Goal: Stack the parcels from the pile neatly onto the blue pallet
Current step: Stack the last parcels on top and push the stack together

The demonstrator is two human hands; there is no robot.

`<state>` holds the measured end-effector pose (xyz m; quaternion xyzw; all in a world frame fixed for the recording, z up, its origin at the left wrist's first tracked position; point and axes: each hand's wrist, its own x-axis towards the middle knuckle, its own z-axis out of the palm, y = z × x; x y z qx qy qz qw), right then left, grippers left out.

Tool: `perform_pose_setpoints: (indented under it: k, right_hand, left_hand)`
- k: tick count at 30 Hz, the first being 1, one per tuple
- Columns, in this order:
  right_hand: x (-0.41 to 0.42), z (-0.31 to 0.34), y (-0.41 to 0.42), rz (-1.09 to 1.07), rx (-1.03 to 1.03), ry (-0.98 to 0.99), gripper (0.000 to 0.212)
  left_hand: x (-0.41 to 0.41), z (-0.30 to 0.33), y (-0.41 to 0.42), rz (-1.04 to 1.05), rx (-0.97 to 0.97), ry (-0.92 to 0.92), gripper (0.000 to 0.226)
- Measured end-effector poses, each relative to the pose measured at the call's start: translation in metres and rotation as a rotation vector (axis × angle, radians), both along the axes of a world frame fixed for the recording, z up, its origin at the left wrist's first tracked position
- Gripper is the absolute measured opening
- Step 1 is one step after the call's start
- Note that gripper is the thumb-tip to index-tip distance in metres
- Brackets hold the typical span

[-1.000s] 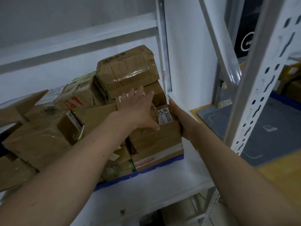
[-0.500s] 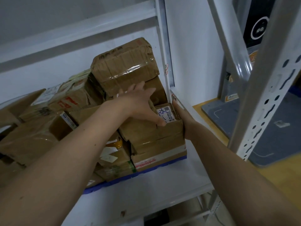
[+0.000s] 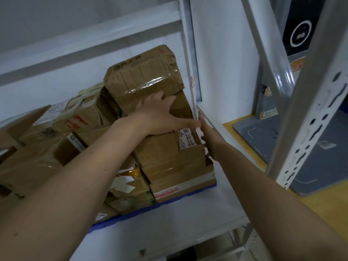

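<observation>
Pressing flat on top of a brown cardboard parcel with a white label (image 3: 165,146) at the frame's centre, the left hand (image 3: 160,117) is lying with fingers straight and spread, thumb reaching right. The right hand (image 3: 208,142) is touching that parcel's right side edge-on, fingers extended; how tightly it is holding cannot be told. The parcel is sitting on other taped brown boxes stacked over the thin blue pallet (image 3: 188,194), which is resting on the white metal shelf (image 3: 188,223). A crumpled, tape-wrapped brown parcel (image 3: 145,78) is topping the stack, just above the left hand's fingertips
</observation>
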<state>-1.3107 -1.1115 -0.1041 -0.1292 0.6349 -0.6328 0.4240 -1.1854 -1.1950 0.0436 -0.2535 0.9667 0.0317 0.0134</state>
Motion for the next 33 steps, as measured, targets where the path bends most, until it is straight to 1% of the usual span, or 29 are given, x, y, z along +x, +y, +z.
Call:
perform_pose_setpoints:
  k: [1, 2, 3, 4, 5, 6, 7, 8, 11, 15, 17, 21, 23, 24, 25, 27, 28, 31, 32, 33]
  right_hand:
    - [-0.005, 0.003, -0.003, -0.043, -0.001, 0.009, 0.088]
    - [-0.008, 0.007, -0.008, -0.063, -0.016, 0.016, 0.091]
    - [-0.011, 0.010, -0.013, -0.068, -0.040, 0.022, 0.091]
    - [-0.013, 0.014, -0.018, -0.057, -0.073, 0.025, 0.090]
    - [-0.014, 0.015, -0.021, -0.035, -0.105, 0.027, 0.086]
    - [-0.015, 0.015, -0.024, -0.005, -0.140, 0.036, 0.075]
    - [-0.015, 0.015, -0.025, 0.031, -0.158, 0.060, 0.060]
    - [-0.016, 0.013, -0.028, 0.060, -0.160, 0.075, 0.053]
    - [-0.020, 0.003, -0.033, 0.106, -0.148, 0.054, 0.061]
    - [-0.021, 0.006, -0.037, 0.189, -0.187, 0.047, 0.073]
    - [-0.019, 0.009, -0.040, 0.207, -0.194, 0.045, 0.073]
    - [-0.021, 0.008, -0.044, 0.262, -0.192, 0.050, 0.067]
    - [-0.022, 0.010, -0.042, 0.232, -0.197, 0.001, 0.065]
    - [-0.024, 0.010, -0.042, 0.191, -0.183, -0.015, 0.063]
    - [-0.026, 0.010, -0.042, 0.111, -0.143, -0.016, 0.066]
    - [-0.033, 0.005, -0.045, -0.036, -0.003, 0.011, 0.086]
    - [-0.036, 0.001, -0.046, -0.034, 0.029, 0.005, 0.089]
    - [-0.033, -0.004, -0.047, 0.142, -0.038, -0.057, 0.080]
    - [-0.030, -0.004, -0.048, 0.154, -0.047, -0.046, 0.075]
    - [-0.026, -0.002, -0.049, 0.115, -0.047, -0.021, 0.070]
  left_hand:
    - [-0.002, 0.002, 0.000, -0.012, -0.028, 0.137, 0.125]
    - [-0.005, 0.004, 0.000, -0.031, -0.106, 0.264, 0.121]
    - [-0.008, 0.005, -0.002, -0.055, -0.213, 0.354, 0.117]
    - [-0.011, 0.006, -0.006, -0.074, -0.307, 0.400, 0.113]
    - [-0.014, 0.008, -0.010, -0.078, -0.360, 0.410, 0.111]
    - [-0.016, 0.010, -0.014, -0.062, -0.371, 0.389, 0.109]
    - [-0.018, 0.011, -0.020, -0.033, -0.355, 0.350, 0.109]
    - [-0.020, 0.012, -0.025, 0.002, -0.327, 0.301, 0.109]
    - [-0.020, 0.011, -0.039, 0.079, -0.271, 0.192, 0.113]
    - [-0.016, 0.008, -0.047, 0.083, -0.344, 0.226, 0.112]
    - [-0.016, 0.010, -0.050, 0.096, -0.372, 0.240, 0.111]
    - [-0.019, 0.013, -0.056, 0.117, -0.409, 0.249, 0.111]
    - [-0.020, 0.014, -0.059, 0.107, -0.430, 0.263, 0.112]
    - [-0.021, 0.014, -0.060, 0.102, -0.437, 0.279, 0.112]
    - [-0.023, 0.014, -0.062, 0.101, -0.437, 0.298, 0.113]
    - [-0.024, 0.013, -0.064, 0.107, -0.426, 0.325, 0.114]
    - [-0.025, 0.012, -0.065, 0.109, -0.422, 0.328, 0.114]
    - [-0.024, 0.006, -0.069, 0.105, -0.430, 0.323, 0.115]
    - [-0.023, 0.004, -0.070, 0.101, -0.441, 0.326, 0.115]
    - [-0.023, 0.002, -0.071, 0.097, -0.450, 0.331, 0.115]
